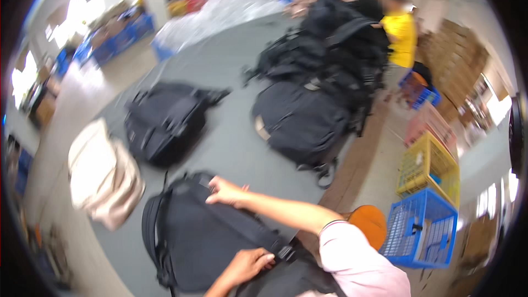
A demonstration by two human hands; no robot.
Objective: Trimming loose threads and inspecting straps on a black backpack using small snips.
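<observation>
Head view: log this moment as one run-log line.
left hand on near black backpack by strap buckle | right hand on its far edge | beige bag left | grey table

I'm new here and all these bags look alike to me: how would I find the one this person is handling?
Start at the long grey table that runs up the middle of the room. At its near end lies a black backpack, with the right hand flat on its top edge and the left hand at a strap buckle. It is the only bag touched by hands, and a beige bag sits just left of it.
</observation>
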